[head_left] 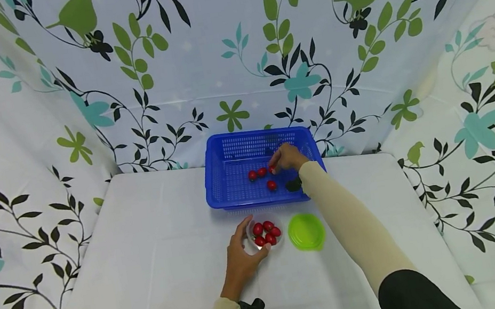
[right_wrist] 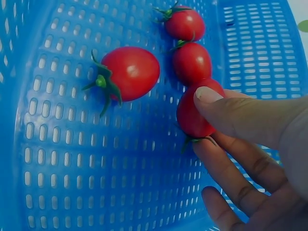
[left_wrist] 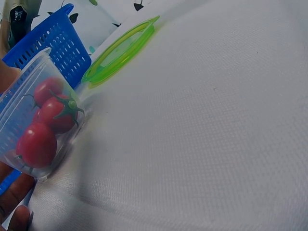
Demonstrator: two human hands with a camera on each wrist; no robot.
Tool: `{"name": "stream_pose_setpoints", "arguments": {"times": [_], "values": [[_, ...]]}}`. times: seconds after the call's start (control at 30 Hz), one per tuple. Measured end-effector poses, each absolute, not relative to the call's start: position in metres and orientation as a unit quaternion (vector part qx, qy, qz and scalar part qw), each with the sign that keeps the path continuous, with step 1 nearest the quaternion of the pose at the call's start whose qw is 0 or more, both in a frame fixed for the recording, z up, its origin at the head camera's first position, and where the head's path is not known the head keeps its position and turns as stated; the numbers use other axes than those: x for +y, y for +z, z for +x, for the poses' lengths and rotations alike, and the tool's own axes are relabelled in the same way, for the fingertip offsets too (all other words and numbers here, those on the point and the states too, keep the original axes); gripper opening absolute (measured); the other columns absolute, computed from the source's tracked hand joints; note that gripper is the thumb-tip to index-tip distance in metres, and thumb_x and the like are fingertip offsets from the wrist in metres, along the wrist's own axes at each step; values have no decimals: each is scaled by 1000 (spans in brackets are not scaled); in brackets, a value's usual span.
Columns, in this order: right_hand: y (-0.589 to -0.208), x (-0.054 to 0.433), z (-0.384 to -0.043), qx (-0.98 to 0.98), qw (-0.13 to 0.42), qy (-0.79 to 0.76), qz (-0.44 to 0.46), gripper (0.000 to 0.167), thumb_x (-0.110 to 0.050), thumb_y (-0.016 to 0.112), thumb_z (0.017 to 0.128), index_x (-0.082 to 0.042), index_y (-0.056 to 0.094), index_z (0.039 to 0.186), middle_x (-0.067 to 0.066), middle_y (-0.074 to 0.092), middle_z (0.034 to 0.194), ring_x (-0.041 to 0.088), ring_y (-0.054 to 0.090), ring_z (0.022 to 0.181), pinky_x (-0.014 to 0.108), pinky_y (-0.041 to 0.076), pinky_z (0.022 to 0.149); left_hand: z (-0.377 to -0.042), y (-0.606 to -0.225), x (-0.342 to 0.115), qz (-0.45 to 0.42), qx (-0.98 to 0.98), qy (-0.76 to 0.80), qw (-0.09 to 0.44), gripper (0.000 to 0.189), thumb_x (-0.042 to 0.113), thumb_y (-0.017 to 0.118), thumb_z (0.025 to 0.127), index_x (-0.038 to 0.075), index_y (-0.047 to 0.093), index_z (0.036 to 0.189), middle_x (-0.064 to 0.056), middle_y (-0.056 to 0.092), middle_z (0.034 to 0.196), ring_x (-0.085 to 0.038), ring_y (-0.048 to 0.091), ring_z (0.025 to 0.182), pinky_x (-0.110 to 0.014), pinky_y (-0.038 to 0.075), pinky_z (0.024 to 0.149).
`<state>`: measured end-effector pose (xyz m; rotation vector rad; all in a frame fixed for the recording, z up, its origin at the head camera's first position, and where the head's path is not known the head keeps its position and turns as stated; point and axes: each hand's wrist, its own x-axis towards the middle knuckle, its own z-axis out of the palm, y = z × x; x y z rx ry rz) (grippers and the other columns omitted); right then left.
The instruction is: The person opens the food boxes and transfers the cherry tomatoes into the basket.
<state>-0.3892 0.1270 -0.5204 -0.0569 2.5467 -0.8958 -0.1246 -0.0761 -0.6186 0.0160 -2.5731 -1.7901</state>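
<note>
In the head view my left hand [head_left: 241, 258] holds a small clear plastic container [head_left: 280, 223] on the table, thumb on its near side and fingers on its far left. Several cherry tomatoes [left_wrist: 40, 145] with green stems lie inside it. My right hand [head_left: 288, 157] reaches into the blue basket [head_left: 230, 200]. Close up in the right wrist view, its thumb and fingers pinch a cherry tomato [right_wrist: 195, 115]. Two more tomatoes [right_wrist: 192, 63] line up beside that one, and a separate tomato [right_wrist: 131, 73] rests on the basket floor.
A bright green lid [head_left: 307, 232] lies on the white table [head_left: 158, 266], right of the container. Behind the basket hangs a leaf-and-bird patterned cloth [head_left: 194, 65], which also covers both sides.
</note>
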Motion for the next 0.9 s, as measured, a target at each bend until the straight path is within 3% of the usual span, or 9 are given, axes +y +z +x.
{"name": "stream_pose_setpoints", "arguments": {"times": [0.67, 0.9], "values": [[-527, 123, -388, 920, 235, -314, -27, 26, 0, 84, 87, -6, 83, 112, 14, 78, 123, 31, 68, 124, 49, 46, 118, -123, -617, -75, -1, -817, -577, 6, 84, 38, 87, 85, 36, 47, 159, 3, 56, 156, -25, 53, 132, -48, 42, 105], [-517, 125, -385, 929, 208, -301, -61, 27, -3, 84, 87, -8, 82, 114, 12, 79, 121, 32, 69, 123, 48, 51, 113, -123, -616, -76, 3, -820, -572, 6, 84, 37, 88, 85, 35, 47, 159, 2, 57, 154, -26, 53, 131, -48, 41, 105]]}}
